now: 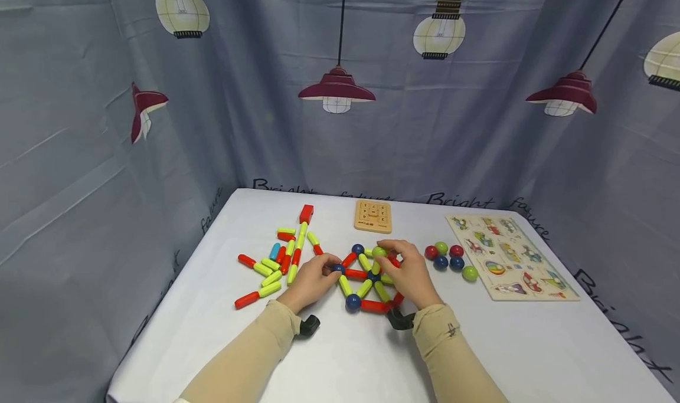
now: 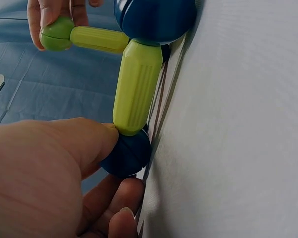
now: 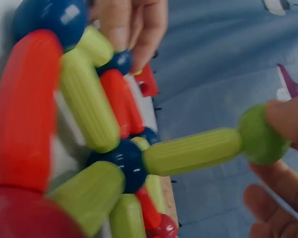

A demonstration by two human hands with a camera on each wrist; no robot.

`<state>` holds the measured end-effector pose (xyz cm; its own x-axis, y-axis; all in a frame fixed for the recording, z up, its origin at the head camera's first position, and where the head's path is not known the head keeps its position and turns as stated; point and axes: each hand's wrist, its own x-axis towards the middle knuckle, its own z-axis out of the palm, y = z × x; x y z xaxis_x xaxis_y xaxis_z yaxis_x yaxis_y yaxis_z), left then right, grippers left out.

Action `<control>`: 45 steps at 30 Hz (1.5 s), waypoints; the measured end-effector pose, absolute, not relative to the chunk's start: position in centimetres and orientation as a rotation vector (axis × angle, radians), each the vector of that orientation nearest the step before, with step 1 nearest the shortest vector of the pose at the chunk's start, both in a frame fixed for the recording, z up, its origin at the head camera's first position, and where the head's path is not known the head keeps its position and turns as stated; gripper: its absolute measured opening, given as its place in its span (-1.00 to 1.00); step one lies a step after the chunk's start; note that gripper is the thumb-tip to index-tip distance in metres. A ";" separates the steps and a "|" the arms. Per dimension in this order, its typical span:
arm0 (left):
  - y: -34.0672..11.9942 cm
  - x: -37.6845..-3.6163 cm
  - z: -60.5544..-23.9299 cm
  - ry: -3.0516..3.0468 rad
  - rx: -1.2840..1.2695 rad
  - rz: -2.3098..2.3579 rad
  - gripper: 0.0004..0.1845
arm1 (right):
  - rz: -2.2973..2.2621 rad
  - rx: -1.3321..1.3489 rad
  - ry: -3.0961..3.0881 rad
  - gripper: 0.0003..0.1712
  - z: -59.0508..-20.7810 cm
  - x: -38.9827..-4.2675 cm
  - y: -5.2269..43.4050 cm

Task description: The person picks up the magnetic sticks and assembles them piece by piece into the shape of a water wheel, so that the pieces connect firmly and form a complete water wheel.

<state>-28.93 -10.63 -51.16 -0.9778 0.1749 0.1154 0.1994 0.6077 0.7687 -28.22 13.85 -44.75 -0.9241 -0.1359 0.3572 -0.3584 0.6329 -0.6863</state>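
A flat wheel of red and yellow-green rods joined by balls lies on the white table, with a blue hub ball [image 3: 133,166] at its middle. From the hub a yellow-green rod [image 3: 193,151] stands up, topped by a green ball [image 3: 258,136]. My right hand [image 1: 413,274] pinches this green ball between thumb and fingers. On the wheel's left side my left hand [image 1: 313,280] grips a blue ball [image 2: 126,156] at the rim, thumb on one side and fingers curled on the other. Another blue rim ball [image 1: 353,302] sits at the near corner. My right hand covers part of the wheel's right side.
Loose yellow-green and red rods [image 1: 271,276] lie left of the wheel, with a red block [image 1: 306,213] behind them. Several loose balls [image 1: 441,262] sit to the right, beside a picture puzzle board [image 1: 512,255]. A wooden number tile [image 1: 373,215] lies at the back.
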 end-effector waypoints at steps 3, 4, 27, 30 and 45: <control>-10.3 -29.1 -50.9 -2.789 -0.345 -1.319 -0.69 | 1.168 0.425 -2.598 -0.56 -44.8 -28.2 14.4; -10.2 -29.2 -50.8 -2.789 -0.348 -1.311 -0.69 | 1.185 0.425 -2.594 -0.55 -44.8 -28.2 14.7; -13.7 -27.5 -50.6 -2.849 -0.115 -0.434 -0.64 | 1.299 0.015 -2.792 -0.79 -51.3 -27.4 19.5; -13.7 -27.8 -50.5 -2.832 -0.114 -0.442 -0.61 | 1.289 0.023 -2.782 -0.79 -51.1 -27.7 19.7; -13.1 -28.4 -50.1 -2.738 -0.066 -0.462 -0.76 | 1.281 0.012 -2.788 -0.80 -50.8 -28.0 20.4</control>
